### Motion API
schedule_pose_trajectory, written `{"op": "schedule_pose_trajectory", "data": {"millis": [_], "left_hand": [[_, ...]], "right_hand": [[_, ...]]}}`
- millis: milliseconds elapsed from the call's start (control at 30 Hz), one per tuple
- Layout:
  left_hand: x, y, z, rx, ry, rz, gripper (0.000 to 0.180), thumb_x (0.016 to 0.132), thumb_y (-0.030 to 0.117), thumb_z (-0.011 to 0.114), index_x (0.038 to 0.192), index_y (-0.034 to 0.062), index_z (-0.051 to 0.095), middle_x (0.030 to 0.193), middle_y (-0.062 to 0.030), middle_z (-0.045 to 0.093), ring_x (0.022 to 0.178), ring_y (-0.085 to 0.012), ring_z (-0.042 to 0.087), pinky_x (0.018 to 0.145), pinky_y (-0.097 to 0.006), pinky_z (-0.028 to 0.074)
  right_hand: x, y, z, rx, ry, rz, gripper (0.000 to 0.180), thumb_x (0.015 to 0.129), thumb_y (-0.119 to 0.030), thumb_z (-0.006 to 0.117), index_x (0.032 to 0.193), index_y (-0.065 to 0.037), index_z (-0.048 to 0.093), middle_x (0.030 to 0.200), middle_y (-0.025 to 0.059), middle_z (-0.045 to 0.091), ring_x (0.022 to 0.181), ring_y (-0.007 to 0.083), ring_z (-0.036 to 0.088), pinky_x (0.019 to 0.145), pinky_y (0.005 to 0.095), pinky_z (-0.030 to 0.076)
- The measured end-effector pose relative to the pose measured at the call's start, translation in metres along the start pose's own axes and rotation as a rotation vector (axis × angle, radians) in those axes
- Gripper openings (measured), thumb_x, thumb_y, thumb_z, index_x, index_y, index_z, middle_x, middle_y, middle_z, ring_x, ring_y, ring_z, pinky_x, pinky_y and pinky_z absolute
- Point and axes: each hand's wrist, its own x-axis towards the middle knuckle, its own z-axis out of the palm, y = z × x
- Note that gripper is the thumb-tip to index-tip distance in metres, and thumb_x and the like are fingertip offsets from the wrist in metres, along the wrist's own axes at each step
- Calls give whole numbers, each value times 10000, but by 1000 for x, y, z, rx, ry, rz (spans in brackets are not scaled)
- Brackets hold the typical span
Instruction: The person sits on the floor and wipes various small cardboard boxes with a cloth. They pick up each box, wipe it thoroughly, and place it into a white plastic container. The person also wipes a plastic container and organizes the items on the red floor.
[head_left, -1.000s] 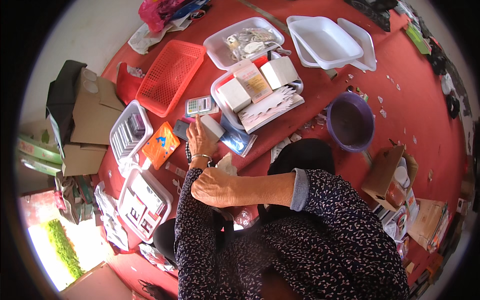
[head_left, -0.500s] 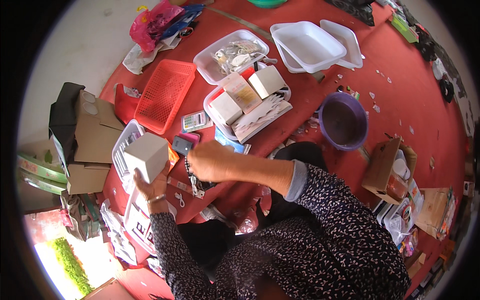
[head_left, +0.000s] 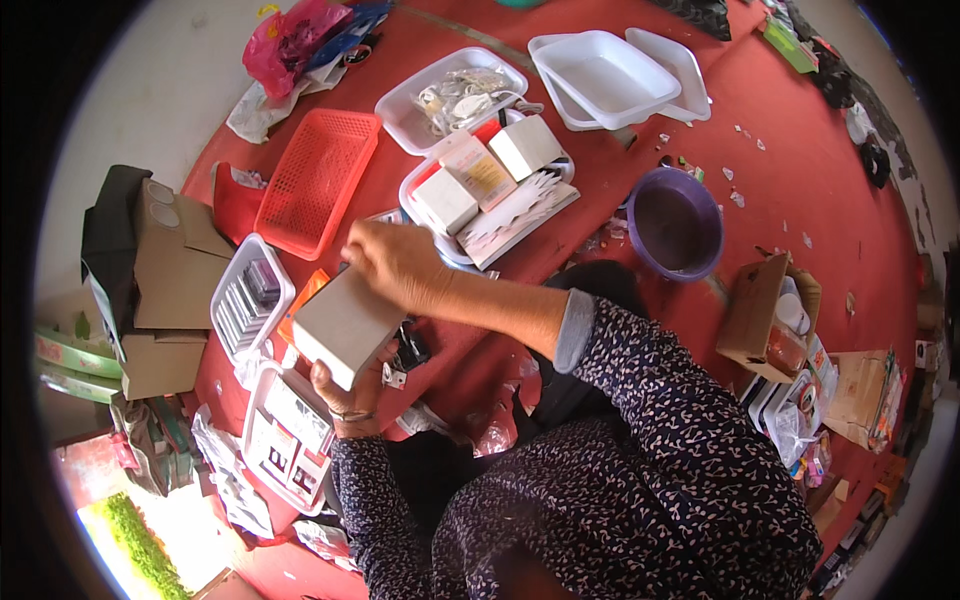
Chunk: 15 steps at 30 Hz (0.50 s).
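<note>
A white box [head_left: 347,322] with an orange flap or edge [head_left: 306,296] at its far left side rests in my left hand [head_left: 350,396], fingers and thumb wrapped around its lower part. My right hand [head_left: 396,264] is over the box's far edge, its fingers curled together; what they hold, if anything, is hidden. A bit of something dark shows beside its fingertips. Just below my right hand, a dark cable or small black item [head_left: 410,345] lies on the red surface. Left of the box stands a white tray [head_left: 228,322] of flat dark and grey items.
Nearer, a white tray [head_left: 250,432] holds printed cards. Ahead are a red basket [head_left: 268,225], a bin of cables [head_left: 392,108] and a bin [head_left: 412,186] with white boxes. A purple basin [head_left: 712,240] and an open carton [head_left: 742,335] stand on the right.
My left hand has brought the white box rightward, under my right hand. My right hand has come up to the box's far edge. The whole view has shifted slightly.
</note>
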Motion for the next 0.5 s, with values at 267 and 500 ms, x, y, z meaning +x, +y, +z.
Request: {"op": "schedule_pose_trajectory", "data": {"millis": [267,500], "left_hand": [[-8,32,-34,-332,-54,3,652,769,477,545,1235,48,390,1165,-158,473,986,-365,507,655,-459,485],[-12,25,-47,-252,159,47,632,830,487,469,1286,69,343,1252,-136,425,1101,-325,461,844,-479,455]], "right_hand": [[5,-7,1,611,-787,283,798,736,-335,688,1335,-12,271,1118,101,513,898,183,568,787,281,451],[0,-24,0,537,-839,88,861,557,-132,788,1251,14,300,1094,150,501,982,231,531,823,323,456]]}}
